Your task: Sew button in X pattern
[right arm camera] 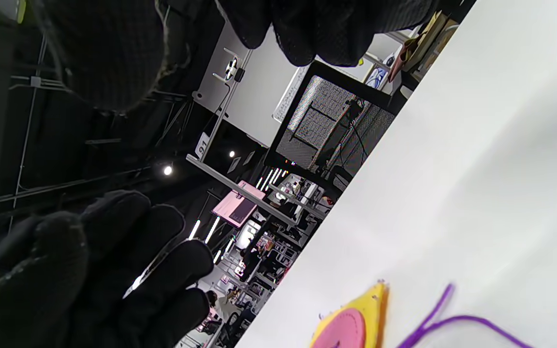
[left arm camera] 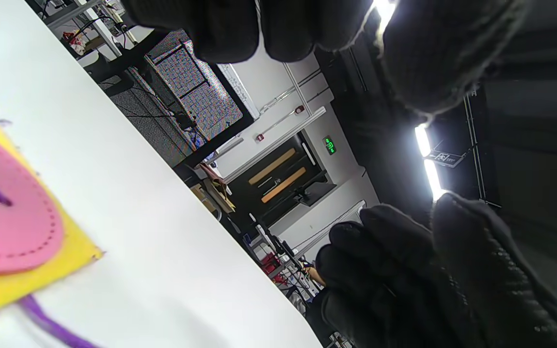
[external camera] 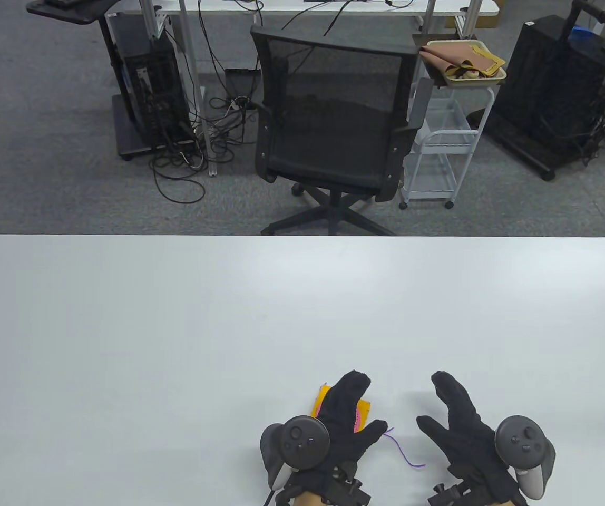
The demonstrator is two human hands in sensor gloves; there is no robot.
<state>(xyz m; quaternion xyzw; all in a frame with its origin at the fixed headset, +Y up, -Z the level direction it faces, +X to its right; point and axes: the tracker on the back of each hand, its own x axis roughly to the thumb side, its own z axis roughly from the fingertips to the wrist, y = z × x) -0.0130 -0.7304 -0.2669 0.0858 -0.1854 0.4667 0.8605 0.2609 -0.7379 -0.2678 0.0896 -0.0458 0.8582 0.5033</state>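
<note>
Near the front edge of the white table [external camera: 176, 316], the left hand [external camera: 347, 421] hovers with relaxed, straight fingers over a yellow felt square [external camera: 323, 396] carrying a pink felt patch [left arm camera: 7, 222], hiding most of both from the table view. The right hand [external camera: 463, 427] is likewise released, empty, just beside it. A purple thread [external camera: 405, 456] trails between the hands; the button and any needle cannot be made out

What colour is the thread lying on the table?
Purple. The thread shows best in the table view, trailing from the yellow felt.
</note>
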